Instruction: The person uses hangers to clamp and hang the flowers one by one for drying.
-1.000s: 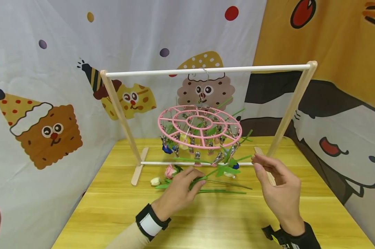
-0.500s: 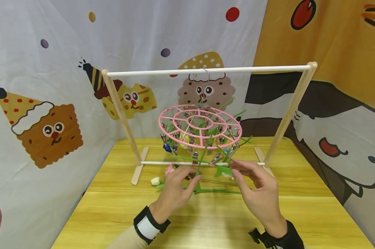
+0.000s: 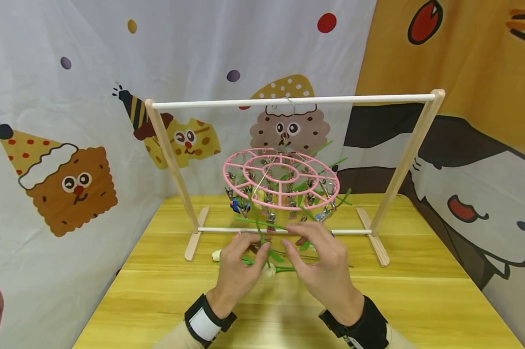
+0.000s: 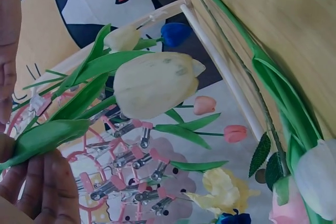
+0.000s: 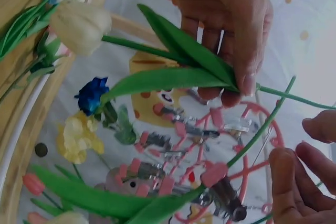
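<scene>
My left hand (image 3: 240, 264) pinches the green stem of a white tulip (image 4: 157, 85) at the base of its leaves. The bloom hangs downward, seen small between the hands in the head view, and the stem points up toward the rack. My right hand (image 3: 323, 259) is just right of it, thumb and fingers apart around nothing, near the stem in the right wrist view. Behind both hands hangs a round pink clip hanger (image 3: 281, 207) with metal clips. Clips hold several flowers upside down, among them a blue one (image 5: 93, 95) and a yellow one (image 5: 79, 137).
The hanger hooks over the white top bar (image 3: 227, 102) of a wooden stand (image 3: 406, 165). On the table (image 3: 157, 281) lie loose flowers, including a white tulip (image 3: 216, 255) and a pink rose (image 4: 289, 205), under and behind the hands. A printed curtain stands behind.
My right hand has moved left, from the right side toward the left hand. The tulip in my left hand has turned from slanting sideways to bloom down, stem up.
</scene>
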{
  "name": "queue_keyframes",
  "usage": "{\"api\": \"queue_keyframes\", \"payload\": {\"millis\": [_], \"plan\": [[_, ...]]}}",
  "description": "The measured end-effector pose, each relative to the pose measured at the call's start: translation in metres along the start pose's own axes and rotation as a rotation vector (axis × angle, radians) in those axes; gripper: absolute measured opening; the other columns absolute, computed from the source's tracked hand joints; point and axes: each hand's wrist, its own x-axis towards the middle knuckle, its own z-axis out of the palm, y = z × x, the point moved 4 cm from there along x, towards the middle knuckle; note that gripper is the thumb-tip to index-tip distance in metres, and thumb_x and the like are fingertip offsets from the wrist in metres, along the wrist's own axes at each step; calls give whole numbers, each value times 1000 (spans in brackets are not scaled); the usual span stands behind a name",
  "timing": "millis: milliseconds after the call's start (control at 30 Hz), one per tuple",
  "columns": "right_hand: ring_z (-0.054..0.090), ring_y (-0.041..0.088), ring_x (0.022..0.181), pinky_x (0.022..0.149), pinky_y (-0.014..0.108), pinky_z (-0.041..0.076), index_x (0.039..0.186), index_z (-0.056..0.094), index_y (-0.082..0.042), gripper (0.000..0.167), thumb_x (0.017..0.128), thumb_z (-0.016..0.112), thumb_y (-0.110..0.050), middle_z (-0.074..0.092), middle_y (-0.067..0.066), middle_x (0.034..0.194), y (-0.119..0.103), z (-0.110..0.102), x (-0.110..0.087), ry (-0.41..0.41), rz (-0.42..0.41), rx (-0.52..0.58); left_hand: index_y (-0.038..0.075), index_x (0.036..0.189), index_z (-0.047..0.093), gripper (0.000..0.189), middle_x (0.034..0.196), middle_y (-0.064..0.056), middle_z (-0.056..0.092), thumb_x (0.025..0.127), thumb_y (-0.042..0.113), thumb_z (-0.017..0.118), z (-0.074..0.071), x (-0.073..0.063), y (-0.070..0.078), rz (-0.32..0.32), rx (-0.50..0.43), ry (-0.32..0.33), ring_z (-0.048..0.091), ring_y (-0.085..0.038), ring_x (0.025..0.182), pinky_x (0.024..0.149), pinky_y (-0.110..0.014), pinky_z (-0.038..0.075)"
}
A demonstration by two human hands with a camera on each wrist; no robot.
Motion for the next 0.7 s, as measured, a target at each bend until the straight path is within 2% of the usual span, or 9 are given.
{"api": "queue_keyframes", "payload": {"millis": [67,167,333,500,567,633,700], "plan": [[79,20,97,90,16,63,130,81,-4,29,103,87,0,84,12,119,-3,6,0,-14,-11,-6,9,113,80,3,99,-3,82,112,11,78,-3,-1,-2,1,-5,18,78,-15,82,74,-23,68],[82,18,95,85,20,67,129,82,-6,34,98,88,7,86,10,116,-5,15,-2,-59,7,-32,8,113,81,3,101,-5,83,110,7,79,-6,-3,-6,-14,-1,36,81,-16,83,73,-25,70],[88,24,94,78,31,74,137,80,3,43,96,89,8,87,18,120,-7,27,-9,-113,69,-116,8,112,80,1,102,-6,85,111,9,80,-10,-6,-11,-42,18,52,85,-20,84,75,-24,71],[89,31,98,75,33,74,146,74,10,51,97,90,6,86,27,126,-6,32,-13,-106,106,-175,7,109,79,6,101,-5,84,112,12,80,-11,-9,-15,-50,24,56,84,-21,83,75,-21,70],[89,33,99,73,31,73,149,73,9,54,97,89,6,84,29,131,-5,33,-14,-94,115,-178,8,109,79,2,101,-5,85,110,8,81,-11,-9,-16,-51,21,57,84,-20,83,74,-22,70],[89,33,99,70,27,71,151,72,9,55,98,89,6,83,30,136,-3,34,-14,-85,129,-168,9,111,80,7,102,-5,85,108,4,82,-11,-8,-18,-61,14,57,84,-17,83,72,-24,71],[89,31,99,73,29,72,152,71,8,56,99,87,7,82,29,140,-1,35,-14,-79,155,-140,10,113,80,14,103,-5,86,105,-1,83,-11,-9,-20,-76,8,55,84,-16,84,72,-24,71]]}}
